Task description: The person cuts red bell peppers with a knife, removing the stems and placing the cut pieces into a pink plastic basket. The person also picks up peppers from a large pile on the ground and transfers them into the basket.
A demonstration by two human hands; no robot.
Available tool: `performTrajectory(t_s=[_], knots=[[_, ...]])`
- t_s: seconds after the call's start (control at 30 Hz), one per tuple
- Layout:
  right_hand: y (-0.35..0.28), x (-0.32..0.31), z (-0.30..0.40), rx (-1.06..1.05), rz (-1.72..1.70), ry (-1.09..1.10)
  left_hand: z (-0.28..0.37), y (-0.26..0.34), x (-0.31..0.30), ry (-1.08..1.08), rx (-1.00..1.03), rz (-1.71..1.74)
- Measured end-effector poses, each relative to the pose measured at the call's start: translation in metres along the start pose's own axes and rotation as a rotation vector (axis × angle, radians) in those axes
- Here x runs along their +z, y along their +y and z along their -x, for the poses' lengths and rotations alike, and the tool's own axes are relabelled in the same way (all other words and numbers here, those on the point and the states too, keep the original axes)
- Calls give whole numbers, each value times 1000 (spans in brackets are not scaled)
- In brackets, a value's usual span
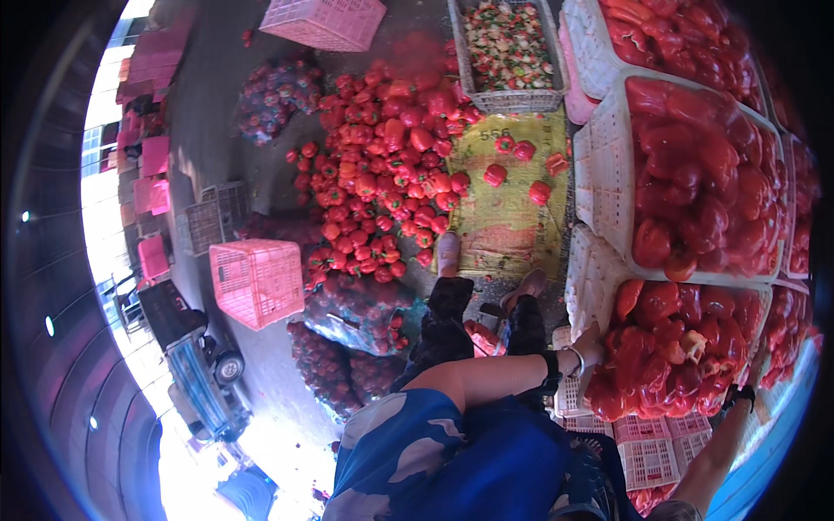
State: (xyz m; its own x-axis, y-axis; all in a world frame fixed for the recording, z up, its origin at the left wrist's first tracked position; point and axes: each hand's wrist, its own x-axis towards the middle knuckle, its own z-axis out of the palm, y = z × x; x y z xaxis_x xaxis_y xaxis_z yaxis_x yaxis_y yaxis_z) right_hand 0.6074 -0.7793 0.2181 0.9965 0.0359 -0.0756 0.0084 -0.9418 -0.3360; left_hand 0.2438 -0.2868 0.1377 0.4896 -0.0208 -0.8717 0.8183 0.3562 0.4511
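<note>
A white plastic crate (759, 306) heaped with cut red bell peppers (671, 345) is in front of me on the right. At its near left side is my left hand (589, 345), fingers closed around the rim, with a bracelet and a dark band at the wrist. My right hand (758, 368) lies against the crate's right side, its fingers too dim and blurred to make out. Beyond, another white crate (603, 163) full of red pepper pieces (697, 176) touches this one. Between my feet is a bag or container of red pieces (483, 338), partly hidden.
Whole red peppers (384, 163) lie heaped on the floor beside a yellow woven sack (508, 228). A grey crate (515, 101) holds pepper scraps. Filled net bags (355, 312) and a pink crate (257, 280) stand left. Stacked crates (648, 462) are at lower right.
</note>
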Motion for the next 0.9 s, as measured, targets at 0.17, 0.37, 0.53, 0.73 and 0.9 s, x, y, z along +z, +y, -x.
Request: performTrajectory(t_s=[0.17, 0.37, 0.53, 0.73, 0.9], knots=[[-42, -38, 43, -188, -216, 255, 10, 26, -20, -237, 12, -106], [-435, 17, 234, -48, -414, 366, -6, -29, -59, -399, 260, 21], [-578, 194, 310, -111, -815, -426, -28, -102, -139, -131, 111, 587], [-521, 447, 333, -123, -476, -580, -31, -149, -245, 274, -14, 803], [-469, 489, 348, -112, -178, -667, -15, -115, -377, 380, 253, 580]])
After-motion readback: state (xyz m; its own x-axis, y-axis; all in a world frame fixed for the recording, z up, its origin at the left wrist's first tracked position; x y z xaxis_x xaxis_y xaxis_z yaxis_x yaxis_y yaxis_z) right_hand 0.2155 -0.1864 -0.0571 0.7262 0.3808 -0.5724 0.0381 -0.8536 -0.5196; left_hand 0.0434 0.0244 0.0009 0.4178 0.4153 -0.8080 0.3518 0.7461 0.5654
